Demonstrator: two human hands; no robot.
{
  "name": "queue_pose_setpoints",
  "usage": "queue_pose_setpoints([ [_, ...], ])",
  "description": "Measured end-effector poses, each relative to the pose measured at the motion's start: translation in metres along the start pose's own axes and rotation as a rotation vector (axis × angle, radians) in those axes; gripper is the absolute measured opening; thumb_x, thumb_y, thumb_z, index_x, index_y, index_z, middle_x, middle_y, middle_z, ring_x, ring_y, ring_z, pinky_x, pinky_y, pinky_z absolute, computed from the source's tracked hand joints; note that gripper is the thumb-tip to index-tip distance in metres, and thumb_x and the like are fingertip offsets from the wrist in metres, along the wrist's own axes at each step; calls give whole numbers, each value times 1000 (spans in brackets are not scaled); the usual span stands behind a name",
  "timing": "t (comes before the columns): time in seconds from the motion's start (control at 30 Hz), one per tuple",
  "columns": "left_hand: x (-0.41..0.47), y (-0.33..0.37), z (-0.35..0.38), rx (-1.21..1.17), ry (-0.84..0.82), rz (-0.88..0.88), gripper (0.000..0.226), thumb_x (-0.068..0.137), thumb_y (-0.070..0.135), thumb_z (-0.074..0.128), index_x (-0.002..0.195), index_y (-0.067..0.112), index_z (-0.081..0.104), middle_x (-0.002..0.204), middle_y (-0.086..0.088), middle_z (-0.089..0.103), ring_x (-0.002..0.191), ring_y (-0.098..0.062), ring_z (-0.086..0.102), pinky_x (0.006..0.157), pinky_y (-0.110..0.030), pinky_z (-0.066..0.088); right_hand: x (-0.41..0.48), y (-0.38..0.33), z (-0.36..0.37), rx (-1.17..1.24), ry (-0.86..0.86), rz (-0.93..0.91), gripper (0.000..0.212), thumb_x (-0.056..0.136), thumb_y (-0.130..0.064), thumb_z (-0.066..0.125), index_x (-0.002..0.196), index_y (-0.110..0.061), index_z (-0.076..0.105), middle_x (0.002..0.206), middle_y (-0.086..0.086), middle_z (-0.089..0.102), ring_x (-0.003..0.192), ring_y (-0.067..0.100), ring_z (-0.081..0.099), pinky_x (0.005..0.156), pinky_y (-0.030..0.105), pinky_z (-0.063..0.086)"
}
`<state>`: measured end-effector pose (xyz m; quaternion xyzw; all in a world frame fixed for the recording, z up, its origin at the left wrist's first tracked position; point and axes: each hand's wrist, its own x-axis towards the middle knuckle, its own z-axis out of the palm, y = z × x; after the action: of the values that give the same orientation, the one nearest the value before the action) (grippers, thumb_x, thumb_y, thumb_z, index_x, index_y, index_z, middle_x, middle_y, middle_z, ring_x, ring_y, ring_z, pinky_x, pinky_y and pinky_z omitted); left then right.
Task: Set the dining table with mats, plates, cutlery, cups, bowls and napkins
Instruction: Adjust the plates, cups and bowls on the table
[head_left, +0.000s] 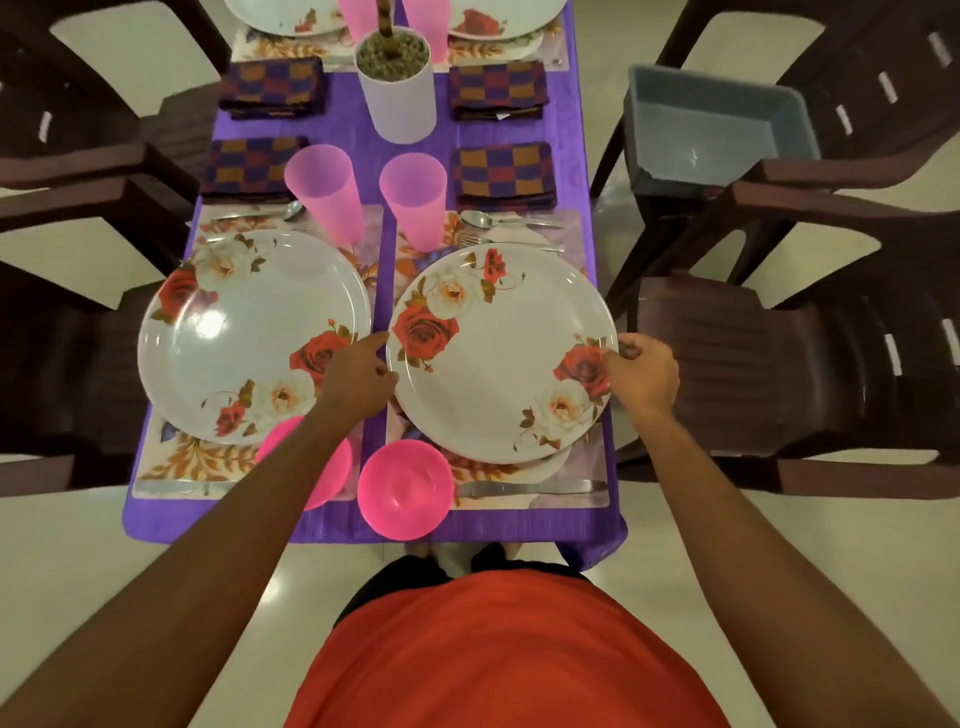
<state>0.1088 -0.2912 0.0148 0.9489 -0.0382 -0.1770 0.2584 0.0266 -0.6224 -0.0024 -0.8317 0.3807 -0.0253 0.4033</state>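
Observation:
Two white rose-patterned plates lie on floral mats on the purple table. My left hand (358, 376) grips the left rim of the right plate (498, 353), and my right hand (641, 371) pinches its right rim. The left plate (244, 332) sits untouched beside it. A pink bowl (406, 491) stands in front of the right plate; a second pink bowl (332, 467) is partly hidden under my left forearm. A knife (530, 487) lies on the right mat (587, 467). Two pink cups (324, 189) (414, 197), a spoon (493, 221), a fork (509, 241) and checked napkins (504, 176) (249, 166) lie beyond.
A white pot (397, 85) with a plant stem stands mid-table. Further plates, cups and napkins lie at the far end. Dark brown chairs (769, 364) flank both sides; a grey tub (717, 130) rests on the far right chair. The table's near edge is against my body.

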Motion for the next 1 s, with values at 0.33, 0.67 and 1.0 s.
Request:
queue_pose_setpoints([
  [0.33,-61,0,-16,-76,-116,391,21,85,28,70,98,14,75,90,5,71,77,-3,64,73,-20,52,-78,18,-9,32,-59,-440,7,91,-23,72,97,-20,75,93,-10,70,76,4,64,68,22,54],
  [0.67,-73,-13,-11,200,-277,469,30,86,27,71,116,23,69,111,2,70,100,-18,63,86,-39,53,-148,61,13,-435,-254,-773,21,88,-27,73,107,-19,75,106,-2,72,91,20,61,69,37,56],
  [1.0,-66,-18,-7,129,-173,465,20,92,18,65,108,21,75,105,3,75,94,-16,67,80,-30,49,-157,60,19,-502,-246,-662,22,100,-22,57,111,-16,75,115,0,69,99,19,59,77,31,52],
])
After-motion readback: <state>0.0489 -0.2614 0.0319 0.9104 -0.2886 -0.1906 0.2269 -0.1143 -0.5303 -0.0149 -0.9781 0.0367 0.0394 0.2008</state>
